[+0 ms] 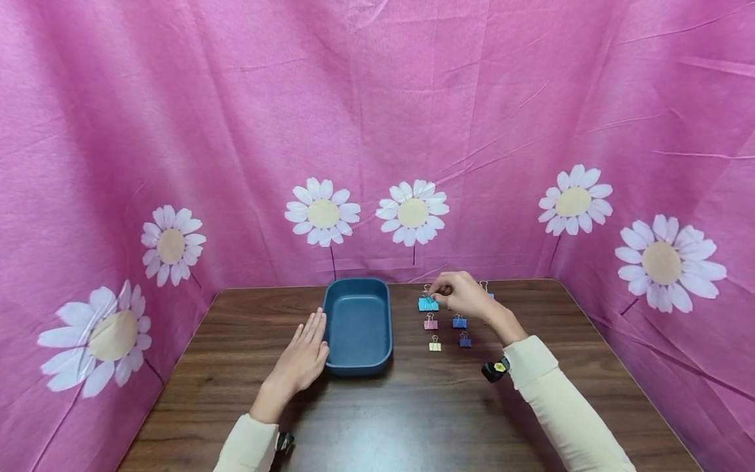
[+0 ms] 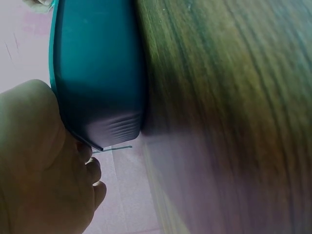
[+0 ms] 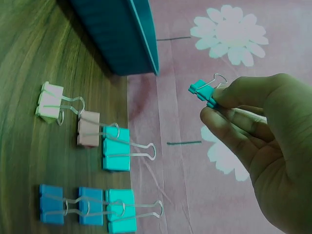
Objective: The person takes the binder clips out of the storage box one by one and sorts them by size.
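Observation:
A dark blue rectangular tray (image 1: 358, 368) stands on the table, its inside bare. My left hand (image 1: 299, 357) rests along the tray's left side with straight fingers; in the left wrist view the hand (image 2: 41, 161) touches the tray's rim. In the right wrist view, the thumb and fingers of my right hand (image 3: 263, 131) pinch a small teal binder clip (image 3: 202, 91) in the air. From the head, my right hand (image 1: 466, 295) is above the far clips. Below it stand a light blue clip (image 1: 428, 305), a pink clip (image 1: 430, 325) and a yellow clip (image 1: 434, 347).
Two blue clips (image 1: 459, 322) form a second column to the right, with another blue clip (image 1: 491, 297) partly hidden behind my right hand. The wooden table (image 1: 236, 341) ends at a pink flowered cloth (image 1: 354, 131) on the back and sides.

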`<state>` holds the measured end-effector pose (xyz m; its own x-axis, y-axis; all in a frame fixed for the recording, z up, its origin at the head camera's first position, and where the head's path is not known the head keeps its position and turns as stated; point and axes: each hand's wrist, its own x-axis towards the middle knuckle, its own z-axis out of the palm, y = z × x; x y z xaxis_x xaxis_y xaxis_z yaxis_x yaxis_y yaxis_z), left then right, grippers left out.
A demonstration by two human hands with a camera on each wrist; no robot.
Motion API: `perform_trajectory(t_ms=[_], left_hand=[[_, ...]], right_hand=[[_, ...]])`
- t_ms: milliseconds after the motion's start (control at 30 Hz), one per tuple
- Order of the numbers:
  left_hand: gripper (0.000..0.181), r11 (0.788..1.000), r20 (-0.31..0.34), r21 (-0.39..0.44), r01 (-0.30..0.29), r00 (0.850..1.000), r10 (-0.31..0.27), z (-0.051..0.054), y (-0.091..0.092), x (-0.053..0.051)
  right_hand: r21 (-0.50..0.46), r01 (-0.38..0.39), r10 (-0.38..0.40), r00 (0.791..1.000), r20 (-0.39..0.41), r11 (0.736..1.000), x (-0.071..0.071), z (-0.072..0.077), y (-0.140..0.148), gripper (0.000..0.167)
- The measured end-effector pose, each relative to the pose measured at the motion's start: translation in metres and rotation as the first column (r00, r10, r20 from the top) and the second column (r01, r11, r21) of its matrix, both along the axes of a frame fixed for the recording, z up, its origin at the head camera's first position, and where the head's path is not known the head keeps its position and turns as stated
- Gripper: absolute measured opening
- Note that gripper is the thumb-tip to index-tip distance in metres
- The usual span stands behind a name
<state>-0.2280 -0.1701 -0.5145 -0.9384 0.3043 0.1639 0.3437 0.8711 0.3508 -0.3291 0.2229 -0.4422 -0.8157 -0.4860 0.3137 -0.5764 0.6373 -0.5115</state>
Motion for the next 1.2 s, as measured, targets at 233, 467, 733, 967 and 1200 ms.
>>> perform_trajectory(t_ms=[233,467,733,967,1200], left_hand=[[0.061,1.000,-0.007,-0.012,-0.009,1.000,0.009,0.000,0.001,0.001],[0.061,1.000,0.002,-0.014,-0.011,1.000,0.011,0.000,0.001,0.002],[0.061,1.000,0.006,-0.014,-0.015,1.000,0.015,-0.001,0.001,0.001],[0.061,1.000,0.010,-0.004,-0.013,1.000,0.013,0.000,0.001,0.001],[0.061,1.000,0.005,-0.001,-0.010,1.000,0.010,-0.001,0.001,0.001]], right_hand=[[-0.011,0.053,-0.053,0.999,-0.009,0.999,0.007,-0.006,0.022,0.008],[-0.052,0.115,-0.114,0.993,0.013,0.992,0.015,-0.016,0.052,0.009],[-0.073,0.169,-0.170,0.986,-0.002,0.983,0.025,-0.030,0.085,0.013],[-0.055,0.213,-0.213,0.977,0.005,0.975,0.034,-0.045,0.104,0.013],[-0.024,0.247,-0.245,0.968,0.055,0.969,0.040,-0.060,0.117,0.011]])
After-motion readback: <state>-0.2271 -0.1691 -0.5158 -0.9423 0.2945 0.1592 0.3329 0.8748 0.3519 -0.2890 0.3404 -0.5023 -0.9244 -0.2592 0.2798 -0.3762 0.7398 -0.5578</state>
